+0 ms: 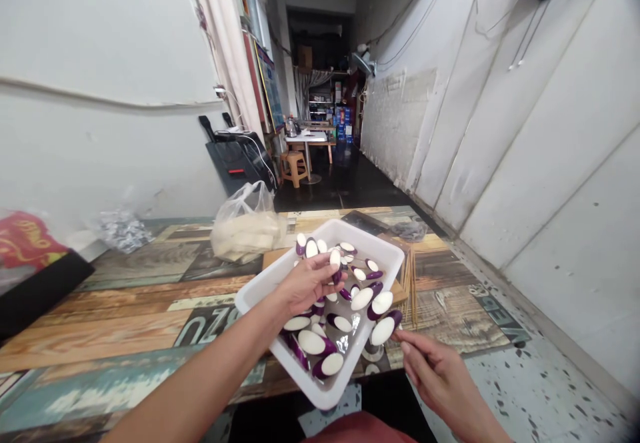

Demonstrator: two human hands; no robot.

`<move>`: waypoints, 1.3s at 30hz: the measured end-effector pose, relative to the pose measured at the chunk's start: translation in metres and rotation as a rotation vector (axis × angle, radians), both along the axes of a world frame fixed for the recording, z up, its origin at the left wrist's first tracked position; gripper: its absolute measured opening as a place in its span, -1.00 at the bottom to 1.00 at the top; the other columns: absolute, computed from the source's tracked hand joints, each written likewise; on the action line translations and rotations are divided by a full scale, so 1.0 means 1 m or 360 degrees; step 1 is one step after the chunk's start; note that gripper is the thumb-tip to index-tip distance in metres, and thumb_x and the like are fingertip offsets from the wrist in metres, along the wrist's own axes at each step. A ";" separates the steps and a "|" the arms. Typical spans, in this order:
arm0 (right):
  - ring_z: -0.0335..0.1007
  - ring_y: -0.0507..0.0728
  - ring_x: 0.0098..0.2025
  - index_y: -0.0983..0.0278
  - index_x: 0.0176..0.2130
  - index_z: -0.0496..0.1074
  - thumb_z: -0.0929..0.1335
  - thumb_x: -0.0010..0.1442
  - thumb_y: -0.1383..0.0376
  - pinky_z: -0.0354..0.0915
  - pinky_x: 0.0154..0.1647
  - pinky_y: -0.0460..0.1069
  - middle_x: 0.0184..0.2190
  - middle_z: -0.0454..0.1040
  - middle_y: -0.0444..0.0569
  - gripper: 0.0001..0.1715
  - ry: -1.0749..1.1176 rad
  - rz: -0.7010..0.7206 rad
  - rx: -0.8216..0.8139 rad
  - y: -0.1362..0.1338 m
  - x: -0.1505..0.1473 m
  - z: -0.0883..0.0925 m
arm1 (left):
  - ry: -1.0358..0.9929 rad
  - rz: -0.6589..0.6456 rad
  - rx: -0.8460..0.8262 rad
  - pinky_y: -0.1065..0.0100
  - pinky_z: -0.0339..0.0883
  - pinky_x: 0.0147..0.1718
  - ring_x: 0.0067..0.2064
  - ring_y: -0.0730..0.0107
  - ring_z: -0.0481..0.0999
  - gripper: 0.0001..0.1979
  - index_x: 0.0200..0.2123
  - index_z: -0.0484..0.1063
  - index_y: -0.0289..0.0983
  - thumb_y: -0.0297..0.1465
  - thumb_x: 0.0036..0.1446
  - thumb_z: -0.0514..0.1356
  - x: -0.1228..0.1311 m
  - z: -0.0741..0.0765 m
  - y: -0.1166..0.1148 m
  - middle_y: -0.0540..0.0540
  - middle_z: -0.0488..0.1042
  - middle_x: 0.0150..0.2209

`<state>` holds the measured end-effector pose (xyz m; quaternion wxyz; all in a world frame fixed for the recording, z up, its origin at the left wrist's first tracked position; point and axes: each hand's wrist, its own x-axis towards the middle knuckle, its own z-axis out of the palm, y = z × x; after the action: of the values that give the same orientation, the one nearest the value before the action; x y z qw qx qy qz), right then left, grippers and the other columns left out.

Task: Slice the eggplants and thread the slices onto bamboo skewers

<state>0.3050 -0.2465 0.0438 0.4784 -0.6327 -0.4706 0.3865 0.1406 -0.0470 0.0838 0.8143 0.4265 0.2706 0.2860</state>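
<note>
My left hand (307,284) is over the white plastic basin (327,395), its fingers closed around a slant-cut eggplant piece (335,259) with white flesh and purple skin. To the right, beside the basin's edge, my right hand (437,366) pinches one end of a skewer (397,334), mostly hidden by the pieces. Several threaded eggplant pieces (383,331) line up from my right fingertips toward the basin's middle. More loose eggplant pieces (311,342) lie in water in the basin. Thin bamboo skewers (413,286) lie beside the basin's right wall.
On the wood-patterned table (135,316), a clear plastic bag (247,229) with pale flat contents stands behind the basin. Crumpled dark plastic (410,231) lies at the back right. A red package (30,243) is at far left. Beyond stand a stool (294,168) and another table (310,137).
</note>
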 end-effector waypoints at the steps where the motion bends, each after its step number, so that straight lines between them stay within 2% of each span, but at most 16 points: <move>1: -0.02 -0.04 -0.60 0.37 -0.09 0.41 0.20 0.22 0.10 -0.05 -0.63 -0.13 -0.65 0.11 -0.21 -0.54 -0.0002 0.0015 0.0010 0.000 -0.001 0.000 | -0.0003 0.0000 0.0020 0.42 0.39 -0.35 -0.30 0.44 0.46 -0.72 -0.17 0.43 -0.32 -0.53 -0.03 0.25 0.001 -0.001 0.000 -0.10 0.43 -0.32; 7: 0.00 -0.04 -0.58 0.36 -0.09 0.43 0.22 0.22 0.13 0.00 -0.59 -0.12 -0.65 0.14 -0.20 -0.58 -0.0006 0.0005 0.0060 0.001 -0.003 -0.005 | 0.0053 0.0070 -0.0031 0.59 0.35 -0.47 -0.38 0.53 0.44 -0.91 -0.36 0.48 -0.40 -0.54 -0.01 0.23 0.003 -0.005 0.004 -0.13 0.45 -0.38; 17: 0.04 -0.02 -0.59 0.33 -0.08 0.43 0.21 0.21 0.10 0.02 -0.58 -0.11 -0.66 0.15 -0.20 -0.55 -0.0036 0.0012 0.0046 0.003 -0.005 -0.006 | 0.0140 0.0096 -0.0045 0.66 0.27 -0.60 -0.48 0.63 0.38 -0.92 -0.38 0.48 -0.42 -0.50 0.01 0.22 0.001 -0.003 0.002 -0.16 0.47 -0.35; 26: 0.04 -0.01 -0.60 0.35 -0.08 0.44 0.20 0.21 0.08 0.04 -0.57 -0.11 -0.67 0.14 -0.20 -0.51 -0.0132 0.0014 0.0007 0.002 -0.003 -0.003 | 0.0178 0.0081 -0.0020 0.65 0.25 -0.59 -0.52 0.66 0.34 -0.87 -0.33 0.50 -0.43 -0.51 -0.03 0.25 0.001 -0.005 0.003 -0.18 0.48 -0.36; 39: 0.03 -0.02 -0.59 0.34 -0.12 0.45 0.20 0.21 0.10 0.02 -0.58 -0.11 -0.67 0.15 -0.20 -0.55 -0.0080 0.0027 0.0032 0.002 -0.005 -0.007 | 0.0213 0.0021 0.0039 0.60 0.20 -0.62 -0.54 0.65 0.30 -0.87 -0.39 0.51 -0.44 -0.45 -0.02 0.25 0.002 -0.007 0.000 -0.23 0.50 -0.33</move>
<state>0.3003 -0.2443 0.0372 0.4695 -0.6334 -0.4917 0.3697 0.1431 -0.0472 0.0766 0.7871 0.4529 0.3237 0.2656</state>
